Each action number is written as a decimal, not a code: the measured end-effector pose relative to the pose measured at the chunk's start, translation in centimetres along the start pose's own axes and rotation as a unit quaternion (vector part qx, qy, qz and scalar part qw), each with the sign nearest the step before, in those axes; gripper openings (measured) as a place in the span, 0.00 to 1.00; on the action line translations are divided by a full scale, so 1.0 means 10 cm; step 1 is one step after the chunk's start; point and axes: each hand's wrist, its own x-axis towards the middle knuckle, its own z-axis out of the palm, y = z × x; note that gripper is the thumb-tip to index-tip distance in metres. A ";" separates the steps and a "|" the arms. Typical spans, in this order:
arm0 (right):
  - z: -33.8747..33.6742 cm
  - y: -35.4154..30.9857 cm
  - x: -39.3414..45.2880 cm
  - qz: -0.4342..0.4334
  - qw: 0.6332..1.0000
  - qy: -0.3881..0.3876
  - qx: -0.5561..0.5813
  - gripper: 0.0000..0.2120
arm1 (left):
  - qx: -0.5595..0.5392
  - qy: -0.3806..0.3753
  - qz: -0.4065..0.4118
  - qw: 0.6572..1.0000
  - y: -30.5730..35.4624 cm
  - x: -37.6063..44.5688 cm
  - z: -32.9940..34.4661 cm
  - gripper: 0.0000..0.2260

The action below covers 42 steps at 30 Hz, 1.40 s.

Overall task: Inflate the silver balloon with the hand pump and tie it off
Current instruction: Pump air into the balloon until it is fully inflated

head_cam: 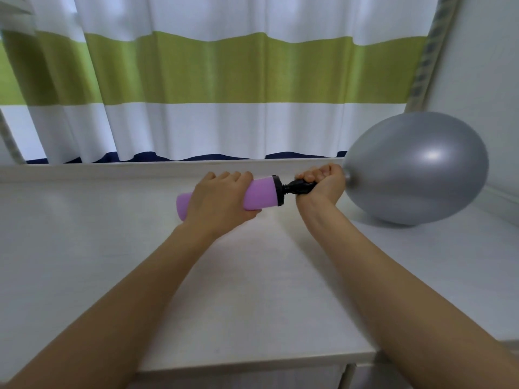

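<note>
Already the silver balloon (415, 169) is round and taut, so by my reckoning the pumping is most of the way through, perhaps nearly finished. It lies on the white desk (252, 276) at about three o'clock from my hands, its underside touching the top and its neck pointing back toward nine o'clock, onto the pump.

My left hand (222, 197) wraps around the lilac barrel of the hand pump (261, 196), fingers curled over the top and thumb underneath. My right hand (323, 181) is clenched around the black nozzle end, right where the balloon's neck meets it; the neck itself is hidden inside my fist, so I cannot tell exactly how it sits on the tip. The pump lies nearly level, running from eight o'clock to two o'clock between my two hands.

What is left, as I judge it: maybe a few more strokes, then slipping the neck off the nozzle without losing air, and knotting it. No knot is made yet, since the balloon is on the pump.

By count: one balloon, one pump, two hands, one desk. Behind, at twelve o'clock, hangs one striped curtain (224, 80) in white and green with a dark hem.
</note>
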 end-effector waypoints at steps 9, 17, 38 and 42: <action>-0.03 -0.10 0.04 0.004 1.000 0.000 -0.023 0.17 | -0.013 -0.010 -0.006 1.000 -0.21 -0.03 0.05 0.18; -0.11 -0.30 0.17 -0.024 0.999 0.038 0.015 0.15 | -0.017 -0.035 -0.072 0.997 -0.75 -0.21 0.00 0.18; -0.01 -0.03 0.01 0.003 1.000 -0.015 -0.007 0.18 | -0.012 -0.022 -0.001 1.000 -0.04 -0.01 0.00 0.22; -0.02 -0.06 0.03 0.000 1.000 -0.018 -0.013 0.18 | -0.013 -0.027 -0.002 1.000 0.00 -0.01 0.04 0.22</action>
